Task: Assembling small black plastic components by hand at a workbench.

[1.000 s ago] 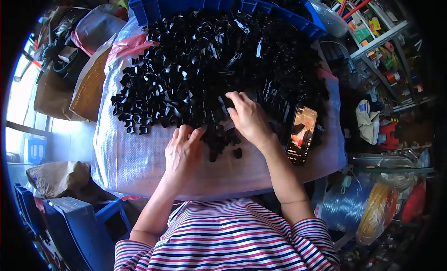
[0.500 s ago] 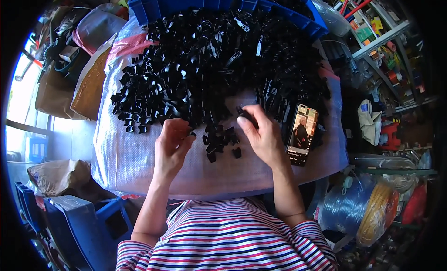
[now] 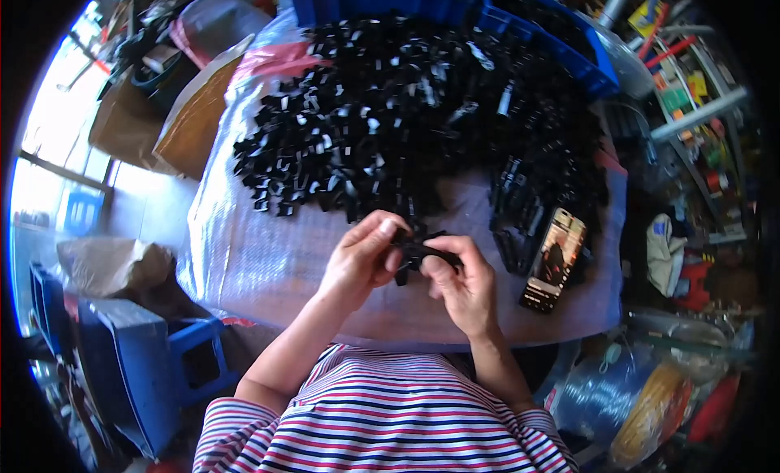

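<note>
My left hand (image 3: 356, 260) and my right hand (image 3: 470, 292) are close together over the near part of a pale woven sack (image 3: 260, 266). A long black plastic part (image 3: 447, 257) is gripped between the thumb and fingers of the right hand. The left fingers are pinched at its left end on a small black plastic piece, mostly hidden by the fingertips. Some loose black pieces lie just behind and under the hands, partly covered. Beyond them spreads a large pile of small black plastic pieces (image 3: 325, 123), with longer black parts (image 3: 508, 188) at its right side.
A lit smartphone (image 3: 556, 258) lies on the sack to the right. Blue plastic crates (image 3: 382, 3) stand at the far edge. A blue plastic stool (image 3: 138, 363) is at lower left, brown sacks (image 3: 126, 119) at far left. Wrapped spools (image 3: 605, 396) and a cluttered metal rack (image 3: 699, 115) are on the right.
My left hand has moved right and my right hand slightly down, so the two now meet at the black parts. The whole view has shifted a little.
</note>
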Demonstrator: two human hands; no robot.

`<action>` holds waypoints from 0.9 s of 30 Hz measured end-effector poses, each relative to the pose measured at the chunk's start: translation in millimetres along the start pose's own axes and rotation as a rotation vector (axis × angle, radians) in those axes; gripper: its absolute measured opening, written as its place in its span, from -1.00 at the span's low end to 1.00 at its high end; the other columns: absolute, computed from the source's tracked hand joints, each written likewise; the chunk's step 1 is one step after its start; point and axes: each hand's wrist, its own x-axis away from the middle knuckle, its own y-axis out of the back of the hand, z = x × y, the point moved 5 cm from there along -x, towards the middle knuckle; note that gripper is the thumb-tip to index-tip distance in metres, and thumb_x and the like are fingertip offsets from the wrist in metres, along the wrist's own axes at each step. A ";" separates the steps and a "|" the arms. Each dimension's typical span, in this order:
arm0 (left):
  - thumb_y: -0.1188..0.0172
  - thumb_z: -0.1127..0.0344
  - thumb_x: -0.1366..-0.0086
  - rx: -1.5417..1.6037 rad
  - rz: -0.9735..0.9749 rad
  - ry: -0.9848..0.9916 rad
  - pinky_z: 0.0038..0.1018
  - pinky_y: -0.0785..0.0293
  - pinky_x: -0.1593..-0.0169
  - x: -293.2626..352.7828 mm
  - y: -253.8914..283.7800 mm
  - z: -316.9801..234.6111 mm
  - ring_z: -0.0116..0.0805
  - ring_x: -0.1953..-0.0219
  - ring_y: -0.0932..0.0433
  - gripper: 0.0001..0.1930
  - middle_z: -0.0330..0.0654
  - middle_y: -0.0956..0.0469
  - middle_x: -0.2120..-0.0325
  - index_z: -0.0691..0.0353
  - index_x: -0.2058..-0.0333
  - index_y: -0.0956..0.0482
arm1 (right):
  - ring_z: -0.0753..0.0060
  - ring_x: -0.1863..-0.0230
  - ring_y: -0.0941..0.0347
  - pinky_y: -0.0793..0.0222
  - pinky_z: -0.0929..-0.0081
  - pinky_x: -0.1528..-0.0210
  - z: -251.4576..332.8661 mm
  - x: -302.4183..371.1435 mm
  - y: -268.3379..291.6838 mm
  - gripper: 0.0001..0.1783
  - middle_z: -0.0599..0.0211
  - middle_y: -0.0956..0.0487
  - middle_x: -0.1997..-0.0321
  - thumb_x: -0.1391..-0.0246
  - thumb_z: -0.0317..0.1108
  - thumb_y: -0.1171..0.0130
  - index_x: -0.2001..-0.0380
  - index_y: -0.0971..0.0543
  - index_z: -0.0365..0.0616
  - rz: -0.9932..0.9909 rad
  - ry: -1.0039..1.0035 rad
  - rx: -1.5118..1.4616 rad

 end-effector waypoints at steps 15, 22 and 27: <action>0.07 0.17 -0.34 -0.358 -0.054 -0.273 -0.75 -0.07 0.59 9.1 -5.2 -1.6 -0.69 0.66 -0.21 -0.75 -0.42 -0.28 0.69 0.22 0.29 -0.46 | 0.70 0.56 -0.23 -0.19 0.70 0.49 14.5 5.6 -3.8 -0.75 0.49 -0.40 0.60 -0.14 -0.25 -0.05 0.28 -0.46 -0.23 0.010 0.090 0.293; 0.07 0.36 -0.31 -0.832 -0.160 -0.630 -0.64 -0.22 0.59 20.5 -18.1 -13.2 -0.62 0.68 -0.28 -0.86 -0.27 -0.34 0.70 0.29 0.33 -0.43 | 0.68 0.54 -0.25 -0.21 0.67 0.49 3.6 5.3 -20.2 -0.81 0.45 -0.40 0.59 -0.14 -0.30 -0.04 0.39 -0.41 -0.22 -0.050 0.127 0.163; 0.01 0.19 -0.29 -0.053 -0.023 -0.316 -0.70 -0.08 0.50 22.1 -16.0 4.7 -0.62 0.58 -0.19 -0.79 -0.39 -0.29 0.61 0.19 0.22 -0.38 | 0.47 0.57 -0.39 -0.28 0.54 0.52 1.1 -3.6 -29.9 -0.74 0.26 -0.44 0.58 -0.14 -0.22 -0.04 0.36 -0.36 -0.22 -0.010 0.120 0.150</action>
